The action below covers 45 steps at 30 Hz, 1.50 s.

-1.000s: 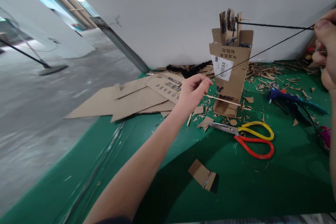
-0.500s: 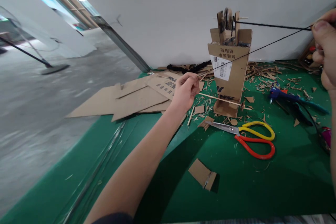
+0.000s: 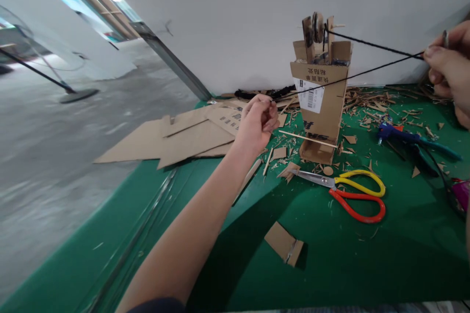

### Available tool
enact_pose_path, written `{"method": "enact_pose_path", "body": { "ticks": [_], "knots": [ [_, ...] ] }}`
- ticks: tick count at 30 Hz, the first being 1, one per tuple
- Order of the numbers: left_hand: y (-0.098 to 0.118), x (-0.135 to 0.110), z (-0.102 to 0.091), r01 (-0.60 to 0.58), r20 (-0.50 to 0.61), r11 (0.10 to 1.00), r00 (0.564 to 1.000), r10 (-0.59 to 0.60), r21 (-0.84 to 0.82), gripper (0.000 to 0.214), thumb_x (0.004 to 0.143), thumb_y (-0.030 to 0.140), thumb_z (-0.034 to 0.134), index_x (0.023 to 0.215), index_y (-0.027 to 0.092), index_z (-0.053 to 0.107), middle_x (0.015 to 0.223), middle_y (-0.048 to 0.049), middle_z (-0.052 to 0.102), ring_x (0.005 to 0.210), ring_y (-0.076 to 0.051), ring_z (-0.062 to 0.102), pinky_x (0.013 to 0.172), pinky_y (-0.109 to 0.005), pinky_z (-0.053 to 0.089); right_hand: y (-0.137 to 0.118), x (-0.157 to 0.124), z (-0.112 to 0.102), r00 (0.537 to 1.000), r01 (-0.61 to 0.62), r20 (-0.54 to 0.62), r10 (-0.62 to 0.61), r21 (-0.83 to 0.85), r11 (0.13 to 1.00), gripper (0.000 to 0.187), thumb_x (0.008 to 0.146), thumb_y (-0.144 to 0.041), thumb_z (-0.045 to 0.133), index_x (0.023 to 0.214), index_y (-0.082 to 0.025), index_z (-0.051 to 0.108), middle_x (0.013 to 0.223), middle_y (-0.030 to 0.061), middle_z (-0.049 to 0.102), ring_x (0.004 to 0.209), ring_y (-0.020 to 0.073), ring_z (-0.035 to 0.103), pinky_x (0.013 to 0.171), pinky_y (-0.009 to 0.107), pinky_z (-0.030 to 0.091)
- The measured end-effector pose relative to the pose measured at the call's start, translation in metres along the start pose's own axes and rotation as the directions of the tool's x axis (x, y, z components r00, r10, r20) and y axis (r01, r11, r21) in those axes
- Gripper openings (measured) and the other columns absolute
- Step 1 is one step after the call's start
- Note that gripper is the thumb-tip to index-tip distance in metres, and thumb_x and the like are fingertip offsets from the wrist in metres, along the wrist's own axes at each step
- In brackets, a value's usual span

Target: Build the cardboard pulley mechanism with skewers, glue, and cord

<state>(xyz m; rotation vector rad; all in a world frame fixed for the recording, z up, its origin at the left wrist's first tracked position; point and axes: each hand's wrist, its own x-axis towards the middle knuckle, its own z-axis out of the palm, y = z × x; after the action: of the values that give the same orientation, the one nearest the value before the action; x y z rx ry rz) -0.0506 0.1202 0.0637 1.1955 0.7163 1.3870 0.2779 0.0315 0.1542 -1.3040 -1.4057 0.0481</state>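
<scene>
A black string (image 3: 378, 64) runs in front of a tall cardboard tower (image 3: 323, 98). My left hand (image 3: 259, 117) pinches one end, left of the tower. At the right edge my right hand (image 3: 450, 66) pinches the string where two strands meet. The upper strand leads back to a cardboard pulley (image 3: 317, 27) at the tower's top, held between two upright cardboard strips. A thin wooden stick (image 3: 308, 138) juts out leftward near the tower's foot. Scissors (image 3: 341, 188) with yellow and red handles lie in front of the tower.
A blue glue gun (image 3: 400, 134) with a cable lies at the right. Flat cardboard sheets (image 3: 194, 142) are stacked at the left, partly past the table edge. Cardboard scraps (image 3: 382, 100) litter the back, and a folded piece (image 3: 284, 243) lies nearer me on the green table (image 3: 348, 269).
My right hand has moved a little left and down, and the upper strand now slopes more. My left hand has stayed nearly in place, its fingers slightly shifted.
</scene>
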Motion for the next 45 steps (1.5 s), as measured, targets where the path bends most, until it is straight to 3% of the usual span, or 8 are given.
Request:
{"method": "enact_pose_path", "body": {
  "ticks": [6, 11, 15, 18, 22, 28, 34, 45],
  "knots": [
    [0.014, -0.017, 0.023, -0.111, 0.088, 0.992, 0.991, 0.105, 0.065, 0.026, 0.071, 0.033, 0.077, 0.067, 0.021, 0.054, 0.054, 0.0058, 0.046, 0.038, -0.003, 0.027, 0.040, -0.024, 0.015, -0.034, -0.014, 0.001, 0.985, 0.065, 0.171, -0.038, -0.153, 0.986, 0.026, 0.076, -0.013, 0.075, 0.098, -0.026, 0.076, 0.073, -0.0037, 0.063, 0.055, 0.0063, 0.051, 0.050, 0.023, 0.036],
    [0.018, -0.036, 0.040, -0.163, 0.226, 0.980, 0.965, 0.134, 0.115, 0.014, 0.080, 0.029, 0.070, 0.075, 0.020, 0.061, 0.053, 0.0054, 0.047, 0.038, -0.004, 0.028, 0.040, -0.023, 0.017, -0.059, -0.041, 0.033, 0.898, 0.091, 0.414, -0.147, 0.150, 0.984, 0.026, 0.084, -0.032, 0.073, 0.109, -0.025, 0.071, 0.092, -0.0001, 0.070, 0.049, 0.0062, 0.046, 0.043, 0.022, 0.034],
    [0.021, -0.049, 0.052, -0.144, 0.265, 0.980, 0.959, 0.104, 0.137, 0.012, 0.083, 0.029, 0.068, 0.079, 0.019, 0.063, 0.050, 0.0065, 0.047, 0.036, -0.004, 0.028, 0.039, -0.021, 0.019, -0.061, -0.058, 0.065, 0.809, 0.103, 0.531, -0.251, 0.292, 0.951, 0.025, 0.085, -0.024, 0.071, 0.110, -0.022, 0.069, 0.106, 0.0047, 0.072, 0.067, 0.0121, 0.059, 0.055, 0.025, 0.045],
    [0.025, -0.055, 0.057, -0.153, 0.283, 0.978, 0.953, 0.107, 0.144, 0.012, 0.084, 0.030, 0.068, 0.080, 0.019, 0.064, 0.050, 0.0068, 0.048, 0.035, -0.004, 0.030, 0.036, -0.020, 0.020, -0.059, -0.063, 0.077, 0.805, 0.076, 0.537, -0.251, 0.325, 0.943, 0.011, 0.088, -0.022, 0.065, 0.098, -0.017, 0.070, 0.088, 0.0031, 0.071, 0.069, 0.0131, 0.060, 0.059, 0.025, 0.045],
    [0.031, -0.061, 0.060, -0.150, 0.299, 0.978, 0.949, 0.100, 0.147, 0.018, 0.084, 0.036, 0.071, 0.084, 0.019, 0.067, 0.056, 0.0051, 0.054, 0.034, -0.004, 0.033, 0.034, -0.020, 0.021, -0.059, -0.066, 0.077, 0.838, 0.086, 0.494, -0.231, 0.299, 0.950, 0.008, 0.090, -0.023, 0.063, 0.085, -0.017, 0.066, 0.066, -0.0026, 0.060, 0.054, 0.0083, 0.046, 0.052, 0.024, 0.036],
    [0.038, -0.068, 0.065, -0.185, 0.306, 0.964, 0.944, 0.121, 0.190, 0.044, 0.072, 0.057, 0.080, 0.087, 0.017, 0.066, 0.062, 0.0039, 0.056, 0.039, -0.004, 0.038, 0.035, -0.019, 0.027, -0.065, -0.068, 0.074, 0.858, 0.211, 0.439, -0.267, 0.172, 0.962, 0.010, 0.087, -0.017, 0.062, 0.078, -0.017, 0.066, 0.058, -0.0041, 0.054, 0.053, 0.0085, 0.043, 0.056, 0.025, 0.033],
    [0.042, -0.070, 0.072, -0.305, 0.218, 0.846, 0.948, 0.230, 0.436, 0.031, 0.083, 0.045, 0.074, 0.076, 0.017, 0.062, 0.065, 0.0010, 0.057, 0.048, -0.006, 0.045, 0.039, -0.018, 0.031, -0.069, -0.066, 0.070, 0.828, 0.232, 0.492, -0.269, 0.135, 0.963, 0.012, 0.090, -0.018, 0.062, 0.082, -0.017, 0.071, 0.055, -0.0048, 0.055, 0.046, 0.0071, 0.036, 0.052, 0.025, 0.029],
    [0.047, -0.058, 0.058, -0.392, 0.357, 0.721, 0.910, 0.212, 0.571, 0.013, 0.081, 0.023, 0.066, 0.071, 0.017, 0.060, 0.056, 0.0031, 0.053, 0.045, -0.006, 0.040, 0.039, -0.019, 0.028, -0.061, -0.056, 0.056, 0.793, 0.397, 0.487, -0.366, 0.042, 0.917, 0.013, 0.093, -0.021, 0.063, 0.080, -0.019, 0.065, 0.059, -0.0035, 0.056, 0.053, 0.0100, 0.044, 0.056, 0.026, 0.031]
  ]
}}
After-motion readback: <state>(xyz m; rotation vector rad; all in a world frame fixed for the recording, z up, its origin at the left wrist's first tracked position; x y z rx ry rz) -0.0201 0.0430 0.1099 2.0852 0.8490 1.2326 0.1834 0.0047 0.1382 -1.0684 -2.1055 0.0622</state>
